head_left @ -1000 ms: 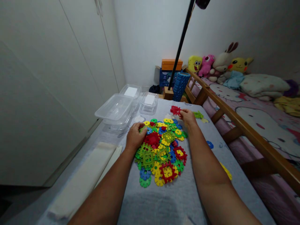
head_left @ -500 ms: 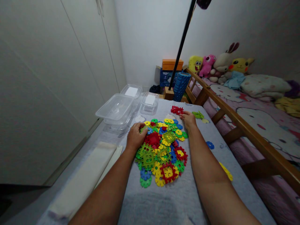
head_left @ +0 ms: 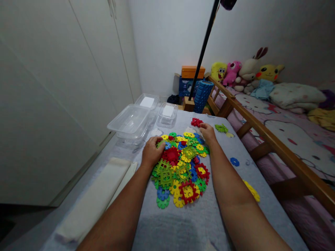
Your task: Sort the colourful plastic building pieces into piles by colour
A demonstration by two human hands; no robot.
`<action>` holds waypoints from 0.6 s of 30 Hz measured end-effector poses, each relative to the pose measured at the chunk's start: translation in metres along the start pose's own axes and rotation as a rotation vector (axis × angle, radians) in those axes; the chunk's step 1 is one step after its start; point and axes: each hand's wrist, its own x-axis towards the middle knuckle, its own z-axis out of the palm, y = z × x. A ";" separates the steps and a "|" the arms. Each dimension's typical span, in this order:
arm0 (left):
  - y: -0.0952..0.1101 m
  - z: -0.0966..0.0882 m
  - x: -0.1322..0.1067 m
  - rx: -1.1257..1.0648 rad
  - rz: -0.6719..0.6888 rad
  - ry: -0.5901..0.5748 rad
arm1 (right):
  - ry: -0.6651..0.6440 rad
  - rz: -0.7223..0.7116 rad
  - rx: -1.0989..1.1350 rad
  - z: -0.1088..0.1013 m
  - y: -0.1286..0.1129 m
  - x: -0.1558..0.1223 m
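A heap of interlocking plastic pieces (head_left: 188, 152), square and flower-shaped in red, yellow, green and blue, lies between my forearms. My left hand (head_left: 152, 152) rests at the heap's left edge, with its thumb and fingers closed around a green plastic piece (head_left: 160, 143). Beyond the heap, my right hand (head_left: 208, 133) is beside a small group of red pieces (head_left: 196, 122). Its fingers are loosely bent, and I see nothing held in them. Green pieces (head_left: 221, 128) lie to the right of that hand.
Clear plastic containers (head_left: 128, 120) stand at the back left, near a smaller lidded one (head_left: 167, 111). A folded cream cloth (head_left: 96, 198) lies at left. A blue piece (head_left: 235, 161) and yellow pieces (head_left: 252, 191) lie right of my forearm. A wooden bed rail (head_left: 259, 141) borders the right side.
My right hand has drawn back slightly toward me from the red pieces, and its fingers are more bent. My left hand stays at the heap.
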 end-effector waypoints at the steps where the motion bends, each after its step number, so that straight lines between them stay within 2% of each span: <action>1: 0.000 0.000 0.000 0.001 -0.002 -0.001 | -0.022 -0.020 0.008 0.001 -0.002 -0.001; 4: 0.001 0.000 0.000 0.003 -0.009 0.000 | -0.091 -0.066 0.015 0.001 -0.011 -0.006; 6: 0.001 0.000 0.000 0.006 -0.012 0.000 | -0.202 -0.092 -0.021 -0.001 -0.023 -0.010; 8: 0.001 0.000 0.000 0.007 -0.009 -0.001 | -0.396 -0.135 -0.094 -0.004 -0.040 -0.015; 11: 0.002 -0.001 0.000 0.004 -0.008 -0.006 | -0.768 -0.198 -0.252 -0.003 -0.067 -0.025; 13: 0.003 -0.001 0.000 0.001 -0.010 -0.008 | -0.950 -0.208 -0.386 0.001 -0.081 -0.031; 15: 0.004 -0.002 0.000 0.001 -0.010 -0.005 | -1.022 -0.209 -0.524 0.009 -0.089 -0.038; 18: 0.004 -0.002 0.000 0.002 -0.009 -0.003 | -1.021 -0.219 -0.667 0.020 -0.090 -0.046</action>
